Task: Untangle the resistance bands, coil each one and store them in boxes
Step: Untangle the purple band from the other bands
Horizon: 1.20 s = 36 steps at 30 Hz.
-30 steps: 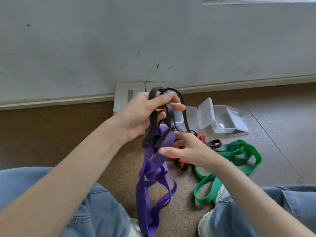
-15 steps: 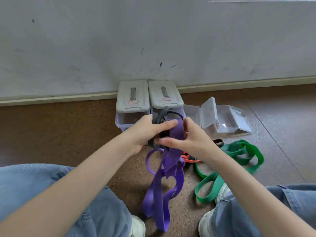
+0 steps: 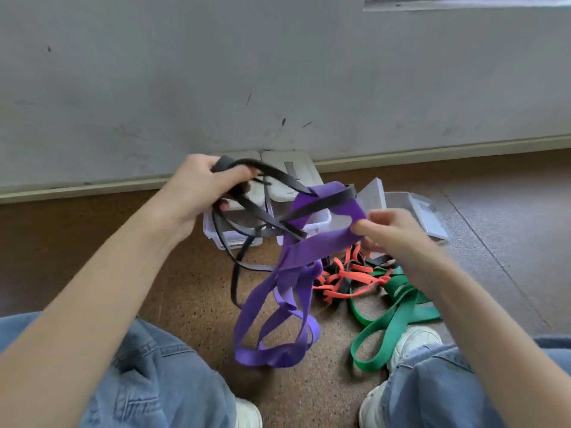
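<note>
Left hand: the left hand (image 3: 202,188) is raised in front of the wall, fingers curled round a bunch of the black band (image 3: 272,177).
Right hand: the right hand (image 3: 391,233) pinches the top fold of the purple band (image 3: 312,245) between thumb and fingers.
Bands: black strands cross through the purple loop between the two hands; the purple band hangs down to the floor (image 3: 191,291).
Floor pile: an orange band (image 3: 346,278) and a green band (image 3: 392,316) lie tangled under the right forearm.
Boxes: storage boxes (image 3: 318,222) sit against the wall behind the bands.
Change: half a second ago the hands were together; now they are well apart.
</note>
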Tool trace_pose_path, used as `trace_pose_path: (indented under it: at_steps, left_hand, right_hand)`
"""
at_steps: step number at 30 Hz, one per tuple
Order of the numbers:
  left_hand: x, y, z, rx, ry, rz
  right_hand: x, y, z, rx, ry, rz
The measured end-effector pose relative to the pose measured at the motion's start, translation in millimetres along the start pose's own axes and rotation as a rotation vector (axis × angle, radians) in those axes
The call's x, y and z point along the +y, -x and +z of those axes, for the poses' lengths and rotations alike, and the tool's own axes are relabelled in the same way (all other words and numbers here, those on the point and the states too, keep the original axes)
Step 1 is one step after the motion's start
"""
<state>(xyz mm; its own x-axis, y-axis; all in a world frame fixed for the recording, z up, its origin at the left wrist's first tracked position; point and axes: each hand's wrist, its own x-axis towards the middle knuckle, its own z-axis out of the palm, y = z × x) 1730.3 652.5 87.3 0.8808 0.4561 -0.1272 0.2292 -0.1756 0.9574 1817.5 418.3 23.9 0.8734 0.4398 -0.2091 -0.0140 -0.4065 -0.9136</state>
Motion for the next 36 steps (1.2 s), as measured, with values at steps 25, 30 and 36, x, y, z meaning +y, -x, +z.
trace_pose_path:
  at_steps: [25, 30, 36]
  left_hand:
    - [-57, 36, 77, -0.571, -0.054, -0.059]
    - [-46, 25, 63, -0.424, -0.016, -0.030]
    - [-19, 8, 38, -0.179, 0.255, -0.023]
  right_hand:
    - [-26, 20, 35, 0.026, -0.338, -0.380]
    - [-18, 8, 9, 0.020, -0.458, -0.189]
    - [4, 8, 9, -0.259, -0.114, -0.002]
